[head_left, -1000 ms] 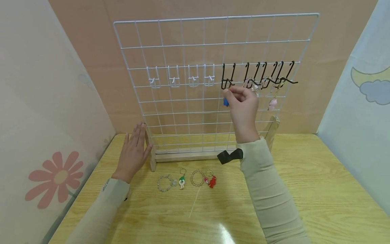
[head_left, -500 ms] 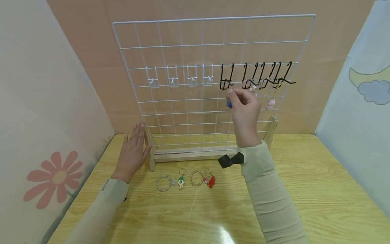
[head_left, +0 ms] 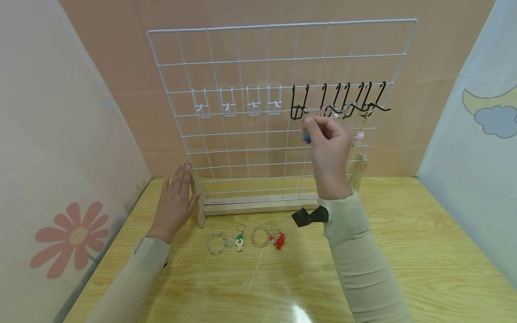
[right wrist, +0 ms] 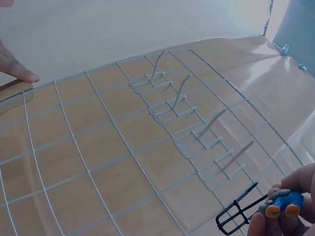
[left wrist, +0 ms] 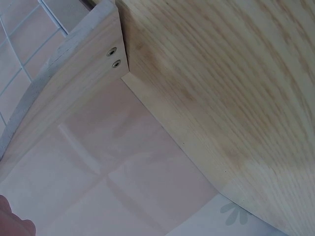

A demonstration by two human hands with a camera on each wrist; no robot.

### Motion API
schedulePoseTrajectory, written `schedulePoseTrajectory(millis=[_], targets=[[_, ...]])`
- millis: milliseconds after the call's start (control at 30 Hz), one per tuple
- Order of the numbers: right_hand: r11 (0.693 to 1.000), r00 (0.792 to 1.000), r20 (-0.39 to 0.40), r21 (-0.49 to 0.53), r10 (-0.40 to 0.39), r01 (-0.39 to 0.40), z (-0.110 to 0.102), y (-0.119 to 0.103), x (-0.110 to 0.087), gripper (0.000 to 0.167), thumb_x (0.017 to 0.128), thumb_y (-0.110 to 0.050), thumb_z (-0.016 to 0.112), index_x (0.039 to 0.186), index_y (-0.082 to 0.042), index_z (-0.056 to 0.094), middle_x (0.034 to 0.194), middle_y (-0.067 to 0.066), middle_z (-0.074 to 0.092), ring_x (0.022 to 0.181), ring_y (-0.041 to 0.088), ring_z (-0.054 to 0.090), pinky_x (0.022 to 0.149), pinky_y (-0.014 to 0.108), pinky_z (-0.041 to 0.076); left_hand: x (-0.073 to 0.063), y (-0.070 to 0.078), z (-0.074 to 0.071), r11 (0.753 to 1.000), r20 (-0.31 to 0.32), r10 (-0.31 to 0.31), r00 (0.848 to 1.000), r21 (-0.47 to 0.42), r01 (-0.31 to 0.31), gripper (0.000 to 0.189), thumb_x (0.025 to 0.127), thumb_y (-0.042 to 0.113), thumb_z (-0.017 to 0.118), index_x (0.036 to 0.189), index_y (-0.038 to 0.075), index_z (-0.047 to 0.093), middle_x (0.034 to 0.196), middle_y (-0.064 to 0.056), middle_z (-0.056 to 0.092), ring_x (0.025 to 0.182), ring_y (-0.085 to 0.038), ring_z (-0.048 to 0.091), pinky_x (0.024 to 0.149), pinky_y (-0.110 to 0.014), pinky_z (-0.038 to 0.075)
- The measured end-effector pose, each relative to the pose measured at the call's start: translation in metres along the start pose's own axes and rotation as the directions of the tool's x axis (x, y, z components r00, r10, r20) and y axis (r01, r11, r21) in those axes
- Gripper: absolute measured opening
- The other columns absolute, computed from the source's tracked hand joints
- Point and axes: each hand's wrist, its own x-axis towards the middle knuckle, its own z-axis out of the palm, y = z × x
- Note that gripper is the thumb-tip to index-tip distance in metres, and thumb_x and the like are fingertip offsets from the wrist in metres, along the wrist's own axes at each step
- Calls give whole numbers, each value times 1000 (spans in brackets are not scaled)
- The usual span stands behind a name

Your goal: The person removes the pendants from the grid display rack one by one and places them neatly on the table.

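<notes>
My right hand [head_left: 329,141] pinches a keychain with a blue figure [right wrist: 284,200] that has orange feet; its thumb and fingertips hide part of it. This hand is just below and right of the leftmost black hook [head_left: 297,111] on the white wire grid rack [head_left: 266,58]. In the right wrist view the figure overlaps the prong of that black hook [right wrist: 234,216]. My left hand [head_left: 173,202] rests with straight fingers against the left wooden foot [head_left: 198,197] of the rack.
White hooks [head_left: 228,107] line the grid's left half. More black hooks at right carry bracelets and a pink charm [head_left: 358,137]. On the table [head_left: 194,287] lie a pale beaded bracelet [head_left: 216,243], a green-and-white figure keychain [head_left: 239,242], a gold bracelet [head_left: 260,237] and a red figure keychain [head_left: 279,241].
My right hand has drawn slightly right and down from the leftmost black hook, with the blue figure keychain still pinched. The left hand stays on the rack's foot.
</notes>
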Motion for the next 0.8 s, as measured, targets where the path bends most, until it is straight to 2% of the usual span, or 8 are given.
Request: schedulePoseTrajectory(millis=[267, 400, 500, 633, 800], targets=[[998, 996, 56, -18, -64, 65, -4, -4, -5, 14, 95, -13, 72, 85, -5, 75, 76, 1, 66, 64, 14, 53, 60, 22, 45, 0, 0, 0, 1000, -3, 0, 1000, -14, 0, 85, 104, 26, 58, 162, 3, -1, 168, -23, 9, 154, -39, 12, 123, -60, 7], [995, 991, 98, -35, -94, 97, -8, -1, -11, 15, 96, -12, 70, 85, -4, 75, 74, 0, 66, 63, 14, 51, 60, 25, 45, -1, 0, 1, 1000, -12, 2, 1000, -8, -2, 86, 104, 25, 59, 162, 2, 0, 167, -24, 12, 154, -39, 14, 121, -62, 11], [998, 992, 119, -31, -52, 56, -13, 1, -18, 14, 97, -13, 70, 86, -6, 75, 76, 0, 66, 65, 14, 53, 61, 25, 47, -1, 0, 1, 1000, -12, 1, 1000, -11, -1, 86, 104, 25, 59, 162, 2, 0, 168, -22, 9, 154, -38, 12, 121, -63, 12], [999, 989, 143, -17, 42, -40, -22, 7, -27, 14, 97, -16, 71, 88, -5, 75, 79, 2, 69, 67, 13, 58, 64, 23, 50, -1, -1, 1, 1000, -12, 0, 1000, -19, 0, 86, 104, 26, 59, 162, 2, 0, 169, -20, 7, 154, -39, 12, 122, -61, 9], [987, 966, 200, -28, 162, -160, -38, 20, -36, 15, 97, -19, 72, 91, -5, 76, 83, 2, 73, 72, 14, 63, 70, 24, 55, 0, -1, 2, 1000, -12, 0, 1000, -17, 0, 86, 104, 26, 59, 162, 2, 0, 168, -21, 8, 153, -40, 14, 122, -61, 9]])
